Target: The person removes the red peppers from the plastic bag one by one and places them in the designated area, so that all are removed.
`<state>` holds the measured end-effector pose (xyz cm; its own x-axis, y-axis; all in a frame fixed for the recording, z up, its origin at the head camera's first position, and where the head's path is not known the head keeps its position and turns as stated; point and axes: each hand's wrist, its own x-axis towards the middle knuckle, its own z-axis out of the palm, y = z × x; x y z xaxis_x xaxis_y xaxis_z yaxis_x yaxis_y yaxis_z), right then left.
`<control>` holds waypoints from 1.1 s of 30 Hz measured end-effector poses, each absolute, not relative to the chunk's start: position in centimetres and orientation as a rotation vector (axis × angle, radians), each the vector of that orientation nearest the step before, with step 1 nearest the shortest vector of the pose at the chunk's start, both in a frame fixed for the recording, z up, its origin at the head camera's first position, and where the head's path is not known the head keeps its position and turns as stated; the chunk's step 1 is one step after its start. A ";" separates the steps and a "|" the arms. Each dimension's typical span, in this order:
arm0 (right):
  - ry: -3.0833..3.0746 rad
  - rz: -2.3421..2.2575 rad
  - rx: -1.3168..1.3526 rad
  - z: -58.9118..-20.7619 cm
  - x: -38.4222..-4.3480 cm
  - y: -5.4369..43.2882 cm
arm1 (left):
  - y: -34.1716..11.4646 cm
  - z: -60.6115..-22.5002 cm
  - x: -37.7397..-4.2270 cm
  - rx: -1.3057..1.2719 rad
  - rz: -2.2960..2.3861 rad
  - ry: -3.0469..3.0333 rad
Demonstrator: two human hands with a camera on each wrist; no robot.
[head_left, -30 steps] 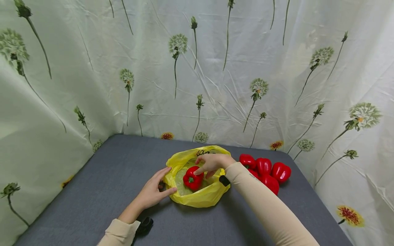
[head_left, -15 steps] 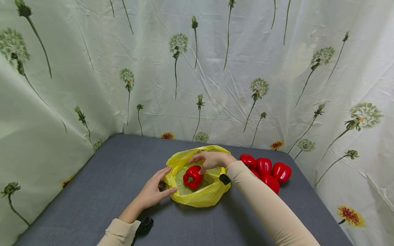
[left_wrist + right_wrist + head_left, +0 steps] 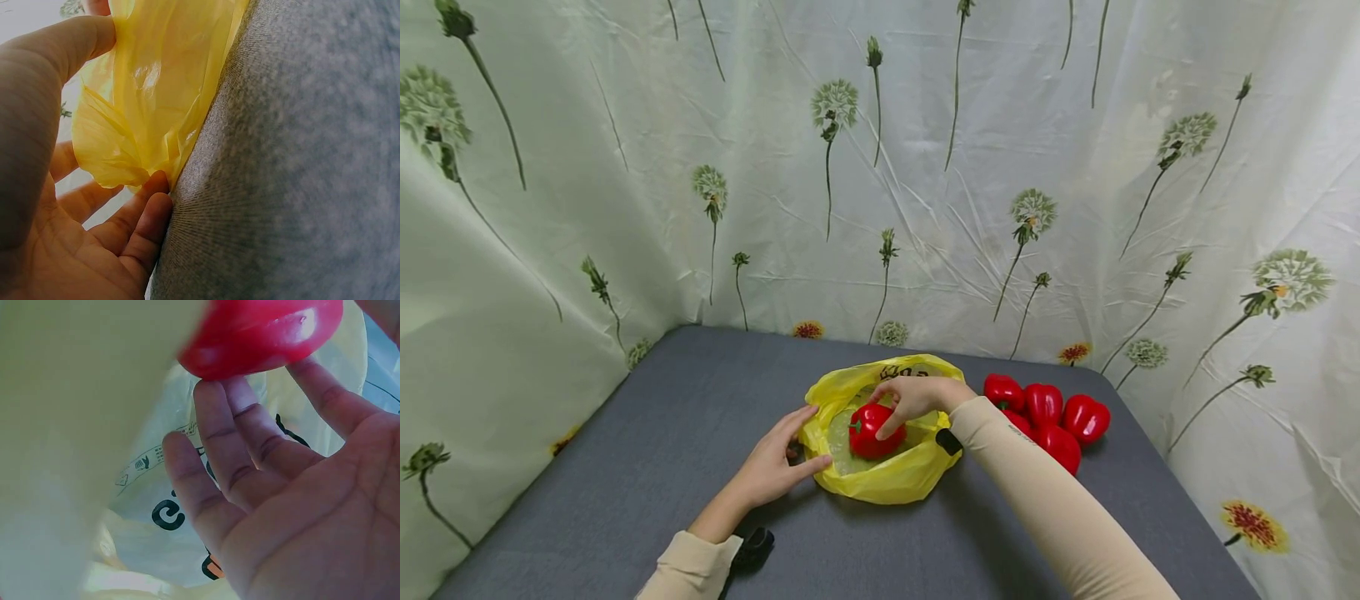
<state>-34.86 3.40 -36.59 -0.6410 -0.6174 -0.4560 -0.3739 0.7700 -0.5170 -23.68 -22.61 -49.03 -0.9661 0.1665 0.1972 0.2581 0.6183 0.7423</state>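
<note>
A yellow plastic bag (image 3: 887, 490) stands with its mouth wide on the dark grey table (image 3: 625, 475). Inside it is a red bell pepper (image 3: 869, 448), its green stem facing left. My right hand (image 3: 919, 395) reaches into the bag and grips this pepper, thumb on the near side; the right wrist view has several fingertips against the pepper's (image 3: 269, 334) underside. At the bag's left end my left hand (image 3: 771, 468) spreads thumb and fingers against the plastic. In the left wrist view, the bag (image 3: 175, 75) bulges between thumb and loosely bent fingers.
Several more red bell peppers (image 3: 1086, 419) lie clustered right of the bag, partly behind my right forearm (image 3: 1037, 492). A pale curtain with printed flowers (image 3: 925, 208) hangs around the table's back and sides.
The pepper in the bag has turned, its stem swinging from facing me to facing left, and shifted slightly right. My right fingers have re-closed round it. The left hand has stayed put.
</note>
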 end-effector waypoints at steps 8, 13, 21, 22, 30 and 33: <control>2.281 -0.584 -0.708 -37.1 -35.0 3.4 | -22.6 -49.1 -23.8 -0.359 -1.272 -2.734; 2.270 -0.627 -0.700 -37.3 -34.9 3.5 | -22.6 -49.1 -23.8 -0.355 -1.267 -2.735; 2.304 -0.629 -0.743 -37.7 -34.9 3.9 | -22.6 -49.0 -23.8 -0.358 -1.280 -2.736; 2.311 -0.632 -0.747 -37.7 -34.9 3.9 | -22.6 -49.1 -23.8 -0.357 -1.282 -2.736; 2.381 -0.674 -0.776 -37.6 -35.0 4.6 | -22.6 -49.1 -23.7 -0.368 -1.283 -2.731; 2.377 -0.721 -0.772 -37.6 -35.1 5.0 | -22.6 -49.1 -23.7 -0.370 -1.275 -2.728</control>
<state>-35.07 4.98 -37.58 -0.6941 -0.6462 -0.3174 -0.3611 0.6939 -0.6231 -23.69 -22.63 -49.13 -0.9645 0.1736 0.1988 0.2639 0.6183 0.7403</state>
